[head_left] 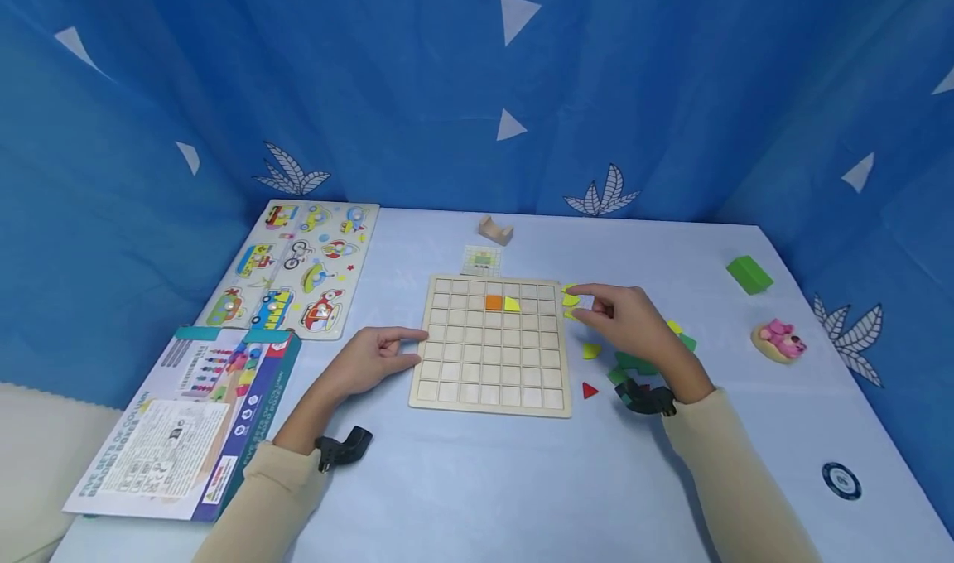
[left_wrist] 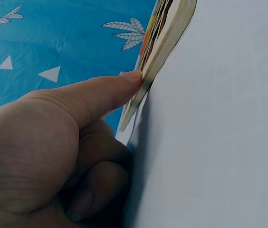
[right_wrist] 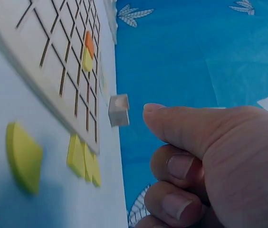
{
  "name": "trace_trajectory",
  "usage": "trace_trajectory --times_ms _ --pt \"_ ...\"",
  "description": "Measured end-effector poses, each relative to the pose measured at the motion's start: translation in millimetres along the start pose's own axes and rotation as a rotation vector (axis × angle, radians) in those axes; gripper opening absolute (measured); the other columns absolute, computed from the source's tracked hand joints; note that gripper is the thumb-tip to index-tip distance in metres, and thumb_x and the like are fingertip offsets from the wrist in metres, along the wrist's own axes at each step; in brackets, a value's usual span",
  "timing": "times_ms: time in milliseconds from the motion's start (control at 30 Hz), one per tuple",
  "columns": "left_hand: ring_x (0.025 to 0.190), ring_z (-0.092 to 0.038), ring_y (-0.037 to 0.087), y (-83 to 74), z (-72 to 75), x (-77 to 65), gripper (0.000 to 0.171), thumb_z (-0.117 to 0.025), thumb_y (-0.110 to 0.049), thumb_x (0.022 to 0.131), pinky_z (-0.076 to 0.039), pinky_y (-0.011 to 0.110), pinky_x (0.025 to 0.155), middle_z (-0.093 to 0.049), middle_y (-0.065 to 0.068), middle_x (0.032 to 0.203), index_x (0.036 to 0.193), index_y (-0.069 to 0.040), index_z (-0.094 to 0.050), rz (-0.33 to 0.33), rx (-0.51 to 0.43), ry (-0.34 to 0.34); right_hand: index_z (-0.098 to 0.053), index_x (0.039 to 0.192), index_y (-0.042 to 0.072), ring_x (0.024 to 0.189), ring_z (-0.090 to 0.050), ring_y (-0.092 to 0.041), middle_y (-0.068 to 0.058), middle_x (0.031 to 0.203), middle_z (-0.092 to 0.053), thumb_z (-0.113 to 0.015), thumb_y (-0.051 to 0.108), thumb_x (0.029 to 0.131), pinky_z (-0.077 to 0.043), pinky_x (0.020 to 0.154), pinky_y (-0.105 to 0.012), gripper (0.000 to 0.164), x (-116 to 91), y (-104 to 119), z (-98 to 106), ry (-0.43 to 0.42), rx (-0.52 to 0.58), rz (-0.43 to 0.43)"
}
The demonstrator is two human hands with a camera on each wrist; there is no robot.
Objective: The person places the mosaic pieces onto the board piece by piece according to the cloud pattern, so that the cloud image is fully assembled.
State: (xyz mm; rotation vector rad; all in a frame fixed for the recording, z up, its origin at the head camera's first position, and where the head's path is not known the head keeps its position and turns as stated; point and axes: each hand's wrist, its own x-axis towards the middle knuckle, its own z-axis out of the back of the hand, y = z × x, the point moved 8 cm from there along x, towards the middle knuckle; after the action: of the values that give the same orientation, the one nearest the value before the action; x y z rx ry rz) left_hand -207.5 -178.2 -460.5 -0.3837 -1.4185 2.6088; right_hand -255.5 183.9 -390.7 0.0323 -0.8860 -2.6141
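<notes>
A wooden grid board point(head_left: 488, 412) lies flat in mid-table. An orange square point(head_left: 493, 302) and a yellow rounded piece point(head_left: 512, 304) sit side by side in its upper cells. At the board's left edge, my left hand point(head_left: 370, 362) touches the rim with extended index finger and thumb point(left_wrist: 117, 88); its other fingers are curled under. Past the right edge, my right hand point(head_left: 626, 319) hovers with thumb and index apart, holding nothing visible. Several yellow pieces point(right_wrist: 75, 154) lie beside the board, close to those fingertips in the head view. The right index finger is hidden in the right wrist view.
Green pieces point(head_left: 633, 363) lie partly under my right forearm, near a red triangle point(head_left: 590, 390). A pattern card point(head_left: 481, 260) and wooden holder point(head_left: 495, 231) stand behind the board. Left are a picture puzzle point(head_left: 339, 269) and box point(head_left: 160, 455); right, a green block point(head_left: 749, 274) and pink figurine point(head_left: 778, 339).
</notes>
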Motion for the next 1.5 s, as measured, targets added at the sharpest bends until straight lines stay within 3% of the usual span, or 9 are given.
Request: trace_trajectory --times_ms 400,667,833,1000,1133,1500 --pt "0.050 -0.031 0.014 0.6 -1.8 0.2 0.035 -0.078 -0.021 0.091 -0.030 0.029 0.054 -0.035 -0.003 0.055 0.126 -0.022 -0.074 -0.006 -0.009 0.003 -0.071 0.127 0.011 0.061 -0.046 -0.022 -0.002 0.067 -0.047 -0.075 0.018 0.095 -0.037 0.051 -0.029 0.033 -46.3 -56.3 49.2 -0.125 -0.079 -0.094" --pt "0.051 -0.030 0.014 -0.5 -1.0 0.1 0.035 -0.078 -0.021 0.091 -0.031 0.029 0.056 -0.034 -0.004 0.056 0.126 -0.022 -0.074 -0.009 0.004 -0.001 -0.070 0.128 0.009 0.059 -0.045 -0.022 -0.005 0.068 -0.044 -0.067 0.014 0.100 -0.036 0.049 -0.030 0.028 -69.4 -102.3 62.0 -0.021 -0.015 -0.162" --pt "0.051 -0.029 0.013 -1.0 0.3 0.0 0.035 -0.077 -0.021 0.092 -0.031 0.028 0.056 -0.034 -0.005 0.056 0.126 -0.021 -0.073 -0.011 0.024 -0.004 -0.071 0.126 0.008 0.058 -0.043 -0.022 -0.005 0.068 -0.043 -0.065 0.018 0.101 -0.034 0.049 -0.031 0.027 -79.3 -120.8 64.1 -0.053 -0.018 -0.200" --pt "0.052 -0.030 0.013 -0.1 -0.3 -0.2 0.035 -0.077 -0.021 0.092 -0.031 0.028 0.056 -0.034 -0.004 0.056 0.126 -0.021 -0.073 -0.014 0.018 -0.001 -0.074 0.113 0.005 0.062 -0.045 -0.023 -0.005 0.066 -0.045 -0.069 0.029 0.100 -0.034 0.053 -0.032 0.028 -81.9 -128.7 66.6 -0.146 -0.086 -0.272" --pt "0.052 -0.030 0.013 0.8 -0.7 -0.5 0.035 -0.077 -0.021 0.091 -0.031 0.029 0.056 -0.034 -0.004 0.057 0.126 -0.021 -0.073 -0.019 0.018 -0.003 -0.075 0.101 0.002 0.067 -0.047 -0.025 -0.004 0.066 -0.050 -0.073 0.041 0.095 -0.035 0.054 -0.034 0.040 -81.2 -126.9 65.5 -0.182 -0.150 -0.345" --pt "0.051 -0.030 0.013 0.1 -0.5 -0.3 0.035 -0.077 -0.021 0.092 -0.031 0.029 0.055 -0.035 -0.004 0.056 0.126 -0.021 -0.073 -0.025 0.017 -0.002 -0.072 0.103 0.001 0.065 -0.049 -0.024 -0.005 0.065 -0.053 -0.079 0.040 0.089 -0.038 0.055 -0.035 0.042 -75.2 -110.4 53.1 -0.200 -0.273 -0.354"
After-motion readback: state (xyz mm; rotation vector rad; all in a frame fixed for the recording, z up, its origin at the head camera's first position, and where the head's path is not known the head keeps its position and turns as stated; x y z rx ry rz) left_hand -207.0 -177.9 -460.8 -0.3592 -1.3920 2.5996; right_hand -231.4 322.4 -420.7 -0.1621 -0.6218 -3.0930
